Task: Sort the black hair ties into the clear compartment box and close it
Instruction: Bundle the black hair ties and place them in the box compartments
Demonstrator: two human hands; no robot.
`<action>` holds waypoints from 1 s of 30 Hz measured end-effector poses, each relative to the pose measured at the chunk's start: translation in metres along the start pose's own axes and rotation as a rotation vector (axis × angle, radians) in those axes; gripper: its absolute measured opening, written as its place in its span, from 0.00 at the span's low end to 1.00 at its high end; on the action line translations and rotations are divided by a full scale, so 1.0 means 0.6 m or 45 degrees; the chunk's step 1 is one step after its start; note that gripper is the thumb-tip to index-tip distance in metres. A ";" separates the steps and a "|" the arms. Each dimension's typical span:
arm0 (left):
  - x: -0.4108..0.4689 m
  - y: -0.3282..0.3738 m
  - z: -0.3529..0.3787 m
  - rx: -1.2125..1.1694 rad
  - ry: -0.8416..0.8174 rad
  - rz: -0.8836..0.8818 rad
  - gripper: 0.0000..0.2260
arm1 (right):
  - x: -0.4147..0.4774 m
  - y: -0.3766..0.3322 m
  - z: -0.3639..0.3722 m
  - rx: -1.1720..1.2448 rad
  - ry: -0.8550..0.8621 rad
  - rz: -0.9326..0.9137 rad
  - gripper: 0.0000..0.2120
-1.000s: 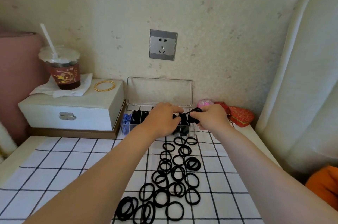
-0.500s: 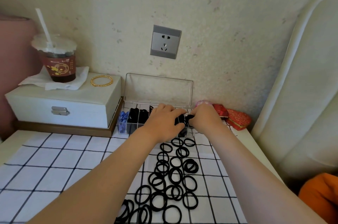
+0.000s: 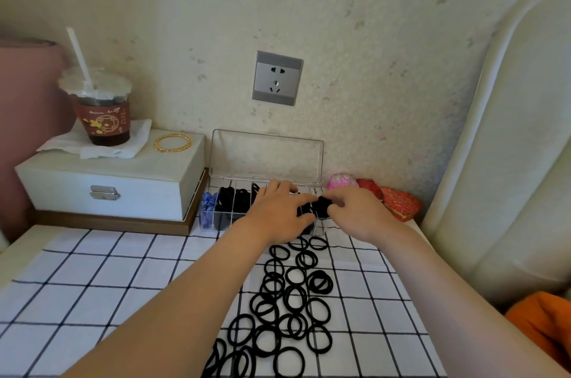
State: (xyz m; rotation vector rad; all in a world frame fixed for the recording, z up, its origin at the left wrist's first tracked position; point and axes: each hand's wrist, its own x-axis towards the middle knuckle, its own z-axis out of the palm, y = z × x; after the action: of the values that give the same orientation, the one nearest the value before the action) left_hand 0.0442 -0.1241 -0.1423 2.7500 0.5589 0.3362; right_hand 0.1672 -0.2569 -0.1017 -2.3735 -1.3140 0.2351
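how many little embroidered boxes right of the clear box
3, in a row by the wall: a pink box nearest the clear compartment box, a red box beside it, a larger red box farthest right. The right hand may hide others.

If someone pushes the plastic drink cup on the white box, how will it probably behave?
The drink cup is probably top-heavy: it widens upward and looks nearly full of dark liquid, so a high push may tip it. It stands on a crumpled napkin, so it may slide with the napkin rather than grip the white box.
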 end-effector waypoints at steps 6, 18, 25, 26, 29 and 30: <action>-0.005 0.003 -0.002 -0.056 0.078 0.031 0.24 | -0.011 -0.005 0.031 -0.509 -0.050 -0.001 0.22; 0.001 0.008 0.003 0.015 -0.015 0.081 0.25 | -0.001 0.015 0.028 -0.265 0.062 -0.057 0.19; -0.011 0.006 -0.004 0.021 0.070 0.161 0.26 | -0.017 0.001 0.027 -0.259 -0.022 -0.026 0.21; -0.016 0.007 -0.007 0.034 0.098 0.185 0.26 | -0.021 -0.001 0.025 -0.203 0.019 -0.035 0.21; -0.038 0.012 -0.011 0.040 0.230 0.255 0.22 | -0.040 -0.010 0.024 -0.118 0.148 -0.094 0.18; -0.048 0.013 -0.013 0.025 0.287 0.275 0.20 | -0.048 -0.017 0.024 -0.104 0.168 -0.121 0.16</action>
State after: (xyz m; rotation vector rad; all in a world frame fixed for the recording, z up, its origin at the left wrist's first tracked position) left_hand 0.0189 -0.1409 -0.1370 2.8156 0.3188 0.7017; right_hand 0.1391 -0.2724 -0.1119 -2.3410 -1.3930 -0.0036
